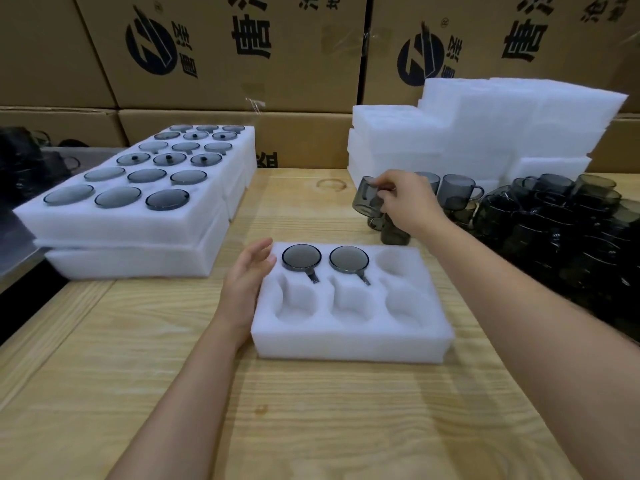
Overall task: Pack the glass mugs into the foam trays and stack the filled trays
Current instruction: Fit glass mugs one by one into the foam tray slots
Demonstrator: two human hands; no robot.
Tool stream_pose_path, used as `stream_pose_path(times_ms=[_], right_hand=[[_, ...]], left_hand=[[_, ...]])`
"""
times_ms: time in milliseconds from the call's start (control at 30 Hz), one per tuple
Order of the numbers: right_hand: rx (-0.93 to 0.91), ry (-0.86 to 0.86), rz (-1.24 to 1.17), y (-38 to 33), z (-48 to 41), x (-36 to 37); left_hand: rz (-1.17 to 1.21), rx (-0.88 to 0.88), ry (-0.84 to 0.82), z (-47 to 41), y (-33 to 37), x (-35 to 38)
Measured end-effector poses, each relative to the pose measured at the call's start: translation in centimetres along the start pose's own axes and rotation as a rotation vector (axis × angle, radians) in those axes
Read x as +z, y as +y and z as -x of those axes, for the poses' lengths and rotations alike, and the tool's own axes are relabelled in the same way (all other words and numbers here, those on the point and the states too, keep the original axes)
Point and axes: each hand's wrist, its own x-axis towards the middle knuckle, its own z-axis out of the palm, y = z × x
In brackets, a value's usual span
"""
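Note:
A white foam tray [349,341] with six pockets lies in the middle of the wooden table. Two smoky glass mugs [301,258] sit upside down in its back-left and back-middle pockets; the other pockets hold nothing. My left hand [247,285] rests flat against the tray's left side, fingers apart. Behind the tray, my right hand [405,202] grips a tilted grey glass mug [367,199] by its handle, lifted above other loose mugs [457,190].
Stacked filled foam trays [138,223] stand at the left. A pile of unfilled foam trays [485,133] rises at the back right. A heap of dark glass mugs [561,220] covers the right side. Cardboard boxes [225,53] wall off the back.

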Motion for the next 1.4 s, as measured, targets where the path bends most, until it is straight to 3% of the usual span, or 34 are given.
stream_pose_path(times_ms=[100, 233, 333, 400, 567, 733, 800, 900, 967, 1267, 1400], right_hand=[[-0.067, 0.113, -0.126, -1.8, 4.1, -0.5], [-0.216, 0.225, -0.118, -3.4, 10.5, -0.4], [-0.270, 0.314, -0.126, -4.5, 13.8, 0.5], [-0.291, 0.402, -0.142, -5.1, 14.9, 0.8], [-0.291, 0.470, -0.170, -6.4, 16.6, 1.6], [-0.303, 0.442, -0.212, -5.7, 15.9, 0.8], [-0.283, 0.260, -0.286, -4.5, 15.3, 0.0], [-0.187, -0.158, -0.702, -3.2, 14.5, -1.1], [-0.116, -0.251, -0.887, -2.7, 14.2, -1.5], [-0.010, -0.178, -0.666, -2.5, 13.8, -0.9], [0.058, -0.107, -0.713, -2.2, 12.5, -1.4]], left_hand=[[-0.080, 0.022, 0.016, 0.6, 0.7, 0.2], [-0.306, 0.286, 0.053, 1.7, 2.7, 1.5], [-0.676, 0.447, -0.157, 3.3, 3.7, 4.1], [-0.938, 0.436, -0.269, 4.5, 3.6, 6.1], [-1.028, 0.565, -0.130, 5.7, 2.7, 8.8], [-0.755, 0.352, -0.163, 5.2, 2.2, 7.7], [-0.686, 0.318, -0.206, 5.0, 2.3, 7.4], [-0.580, 0.228, -0.264, 4.8, 2.6, 6.9], [-0.517, 0.161, -0.312, 4.6, 2.9, 6.5], [-0.427, 0.145, -0.395, 4.4, 3.2, 6.2], [-0.461, 0.149, -0.404, 4.4, 3.1, 6.2]])
